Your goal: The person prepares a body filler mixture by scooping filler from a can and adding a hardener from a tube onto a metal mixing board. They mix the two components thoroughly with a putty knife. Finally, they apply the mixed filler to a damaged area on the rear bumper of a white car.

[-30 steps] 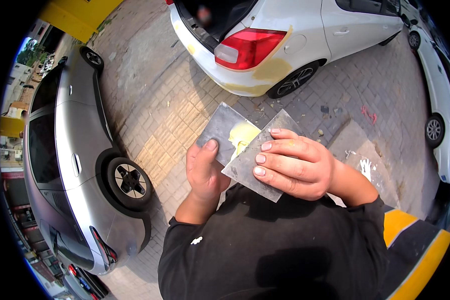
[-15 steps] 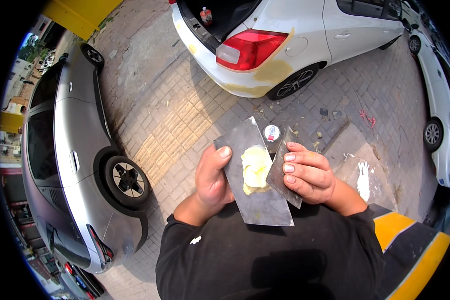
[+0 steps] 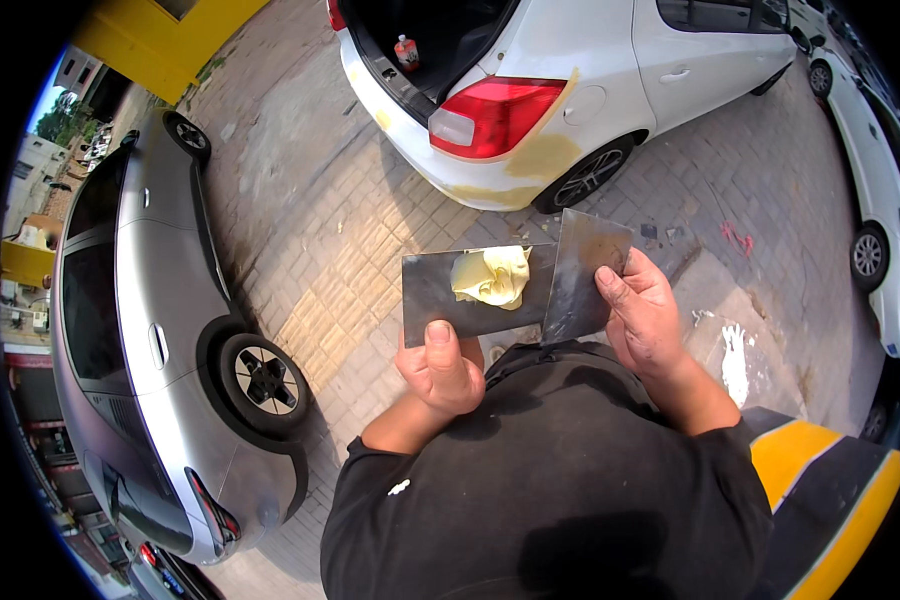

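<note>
My left hand (image 3: 441,372) is closed on a flat dark metal mixing plate (image 3: 426,292), its thumb lying on the near edge. A creamy yellow lump of body filler (image 3: 494,277) sits on the far part of that plate. In my right hand (image 3: 646,318) a thin rectangular metal putty spreader (image 3: 582,262) is pinched, thumb on its face and fingers behind. The spreader stands tilted at the plate's right end and overlaps it; whether they touch, I cannot tell. Beyond them, the white car (image 3: 610,75) has yellowish filler patches (image 3: 542,155) around its rear light and bumper.
A silver-grey car (image 3: 165,300) stands close on my left. More white cars (image 3: 875,200) line the right side. Behind my right elbow is a yellow-and-black striped block (image 3: 815,480). A white glove-shaped patch (image 3: 734,365) and pink string (image 3: 738,240) lie on the paving.
The plate has turned from steeply slanted to nearly level across, with the filler now at its far edge. My right hand has rotated the spreader upright, thumb now showing on its face.
</note>
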